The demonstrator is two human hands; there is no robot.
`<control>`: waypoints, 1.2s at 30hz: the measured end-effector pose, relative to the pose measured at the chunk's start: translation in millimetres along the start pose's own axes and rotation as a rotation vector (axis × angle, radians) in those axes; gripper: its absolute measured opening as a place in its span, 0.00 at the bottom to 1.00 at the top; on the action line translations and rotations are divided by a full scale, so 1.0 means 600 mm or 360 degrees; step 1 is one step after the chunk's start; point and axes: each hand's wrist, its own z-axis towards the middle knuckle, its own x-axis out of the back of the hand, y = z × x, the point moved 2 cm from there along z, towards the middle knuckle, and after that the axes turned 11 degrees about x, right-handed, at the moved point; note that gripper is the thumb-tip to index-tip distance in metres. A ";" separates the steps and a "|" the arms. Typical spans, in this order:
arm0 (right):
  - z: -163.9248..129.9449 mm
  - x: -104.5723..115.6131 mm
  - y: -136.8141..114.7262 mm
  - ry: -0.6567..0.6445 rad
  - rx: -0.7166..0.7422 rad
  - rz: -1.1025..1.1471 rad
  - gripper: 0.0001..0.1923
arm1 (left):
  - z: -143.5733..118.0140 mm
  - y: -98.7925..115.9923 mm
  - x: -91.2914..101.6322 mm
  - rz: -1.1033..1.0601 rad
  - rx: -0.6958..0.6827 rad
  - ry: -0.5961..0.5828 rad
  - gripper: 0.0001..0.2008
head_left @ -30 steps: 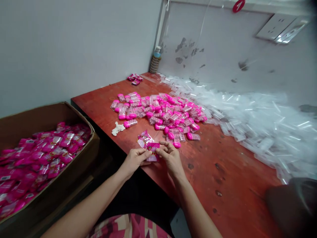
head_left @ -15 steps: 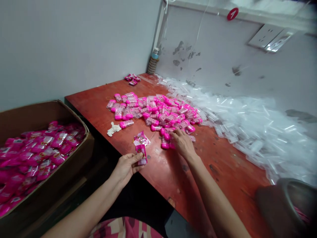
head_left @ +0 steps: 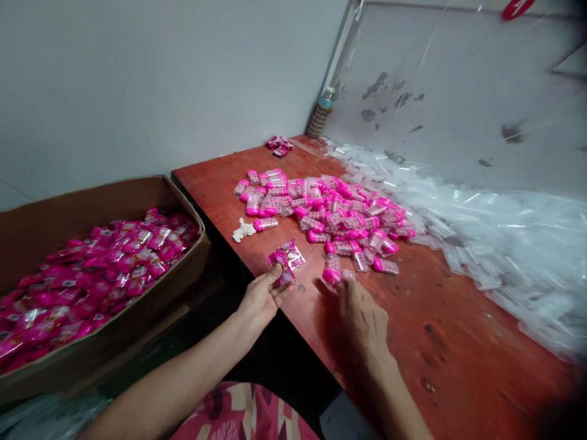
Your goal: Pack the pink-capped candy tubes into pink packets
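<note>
Far to the left of the red table point(head_left: 458, 342), one cardboard box point(head_left: 137, 195) is sitting, holding pink sachets point(head_left: 96, 275) far too many to count. One left hand point(head_left: 261, 299) is hovering at the table's near edge, its thumb and fingers pinching together on a single pink sachet point(head_left: 280, 267), whose long axis is tilting up and slightly right, away from the person; any printing on it is too blurred to read. Touching that sachet on the table is lying a second, crinkled wrapper point(head_left: 293, 252). Farther back on the table, one small white scrap point(head_left: 243, 230) is resting beside the heap. Right of the left hand, one right hand point(head_left: 364, 318) is resting palm down on the table, fingers loosely spread, their tips reaching a pink-capped clear tube point(head_left: 332, 269) that is lying with its pink cap towards the person; whether they are gripping it is probably not decidable from here. Behind it, dozens of filled tubes point(head_left: 330, 211) are forming one heap mid-table. At the table's far corner, a few more pink packets point(head_left: 277, 144) and one bottle point(head_left: 320, 113) are standing. Along the table's right side, a drift of empty clear tubes point(head_left: 495, 238) is spreading.
</note>
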 end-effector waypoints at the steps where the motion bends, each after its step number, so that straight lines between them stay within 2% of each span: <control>1: -0.015 0.001 -0.015 -0.0012 0.0067 0.0015 0.12 | 0.000 0.001 0.002 -0.0010 -0.0012 -0.0008 0.06; 4: -0.036 0.005 -0.043 -0.0026 0.0232 0.0227 0.11 | 0.000 0.002 0.005 -0.0045 -0.0038 -0.0021 0.05; 7: -0.030 0.004 -0.040 -0.0046 0.0089 0.0487 0.12 | -0.002 -0.002 0.005 -0.0076 -0.0010 -0.0010 0.05; 12: -0.015 -0.002 -0.037 -0.0306 -0.0099 0.0665 0.11 | -0.005 -0.008 0.004 -0.0139 0.0021 0.0010 0.06; 14: -0.018 0.003 -0.050 -0.0294 -0.0260 0.0960 0.12 | -0.006 -0.009 0.005 -0.0158 0.0020 0.0006 0.06; 18: -0.031 0.017 -0.102 -0.0148 -0.0570 0.1883 0.14 | -0.009 -0.012 0.003 -0.0198 0.0012 -0.0076 0.05; 21: -0.034 0.021 -0.139 -0.0090 -0.0693 0.2260 0.16 | -0.009 -0.015 0.001 -0.0217 -0.0008 -0.0125 0.05; 26: -0.032 0.014 -0.164 0.0037 -0.0767 0.2390 0.15 | -0.008 -0.022 -0.001 -0.0106 -0.0039 -0.0206 0.07; 32: -0.031 0.007 -0.165 -0.0039 -0.0764 0.2551 0.12 | -0.020 -0.017 -0.003 0.0283 -0.0178 -0.0335 0.12; 36: -0.032 0.003 -0.162 0.0066 -0.0768 0.2547 0.12 | -0.028 -0.013 -0.006 0.0464 -0.0222 -0.0443 0.13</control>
